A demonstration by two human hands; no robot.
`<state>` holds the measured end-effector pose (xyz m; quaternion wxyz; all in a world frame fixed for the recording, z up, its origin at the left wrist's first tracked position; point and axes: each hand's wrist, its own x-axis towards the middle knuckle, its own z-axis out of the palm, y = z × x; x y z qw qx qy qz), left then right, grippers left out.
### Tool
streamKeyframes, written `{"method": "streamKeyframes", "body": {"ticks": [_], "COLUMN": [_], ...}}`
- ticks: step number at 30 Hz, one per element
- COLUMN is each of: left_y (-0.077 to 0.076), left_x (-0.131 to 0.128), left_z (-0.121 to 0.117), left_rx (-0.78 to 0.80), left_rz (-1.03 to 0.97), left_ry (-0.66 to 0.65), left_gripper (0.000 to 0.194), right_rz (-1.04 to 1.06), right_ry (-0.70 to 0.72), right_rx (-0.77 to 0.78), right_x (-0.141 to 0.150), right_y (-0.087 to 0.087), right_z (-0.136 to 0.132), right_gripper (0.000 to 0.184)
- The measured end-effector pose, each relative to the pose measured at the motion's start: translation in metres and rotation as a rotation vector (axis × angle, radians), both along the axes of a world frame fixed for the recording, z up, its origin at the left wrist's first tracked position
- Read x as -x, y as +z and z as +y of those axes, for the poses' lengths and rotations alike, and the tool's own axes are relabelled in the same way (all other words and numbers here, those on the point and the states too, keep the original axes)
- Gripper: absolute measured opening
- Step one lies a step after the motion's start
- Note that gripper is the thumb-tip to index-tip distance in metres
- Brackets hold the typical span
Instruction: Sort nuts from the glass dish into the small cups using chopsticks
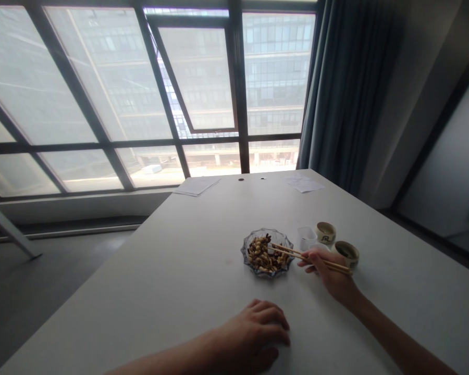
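Note:
Wooden chopsticks (293, 252) are held in my right hand (320, 263), their tips reaching into a scalloped clear glass bowl (287, 242). Mixed brown and tan pieces that look like peanuts, seeds or dates (262, 256) fill the bowl. Whether the tips pinch a piece is too small to tell. My left hand (260, 328) rests on the table in front of the bowl, fingers loosely bent and apart, holding nothing. Just beyond my right hand are a small clear plastic container (306, 237) and a second one partly hidden behind the fingers.
Two patterned ceramic cups (325, 233) stand right of the bowl, the nearer one dark inside. Papers (197, 186) lie at the far left of the white table (172, 276), more papers (303, 183) at the far right. Windows and a dark curtain (342, 94) are behind.

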<state>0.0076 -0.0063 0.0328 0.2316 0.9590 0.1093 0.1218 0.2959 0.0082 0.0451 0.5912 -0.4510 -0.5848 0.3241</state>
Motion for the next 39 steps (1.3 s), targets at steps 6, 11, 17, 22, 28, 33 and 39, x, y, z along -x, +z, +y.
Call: {"method": "streamKeyframes", "body": {"ticks": [6,11,17,22,28,33,39], "left_y": [0.0,0.001,0.001,-0.001,-0.002,0.0,0.0], "left_x": [0.001,0.0,0.0,0.0,0.001,0.001,0.001], "left_z": [0.0,0.001,0.0,0.0,0.0,0.0,0.0], "left_rx": [-0.011,-0.002,-0.014,-0.013,0.0,-0.003,-0.001], "left_rz": [-0.014,-0.014,-0.008,-0.01,-0.029,-0.019,-0.036], "left_ry": [-0.006,-0.015,-0.007,-0.005,-0.006,-0.006,-0.008], "left_gripper": [0.033,0.032,0.032,0.032,0.032,0.032,0.031], "right_rz": [0.111,0.108,0.109,0.154,0.19,0.201,0.216], "right_ry": [0.027,0.045,0.005,-0.077,-0.172,-0.239,-0.341], "right_rx": [0.075,0.109,0.097,0.078,0.081,0.143,0.227], "right_x": [0.011,0.012,0.013,0.008,-0.015,-0.052,-0.109], "right_y": [-0.014,-0.02,-0.019,-0.01,0.013,0.034,0.053], "right_z": [0.008,0.01,0.009,0.005,-0.005,-0.016,-0.033], "right_gripper": [0.043,0.046,0.049,0.052,0.049,0.045,0.046]}}
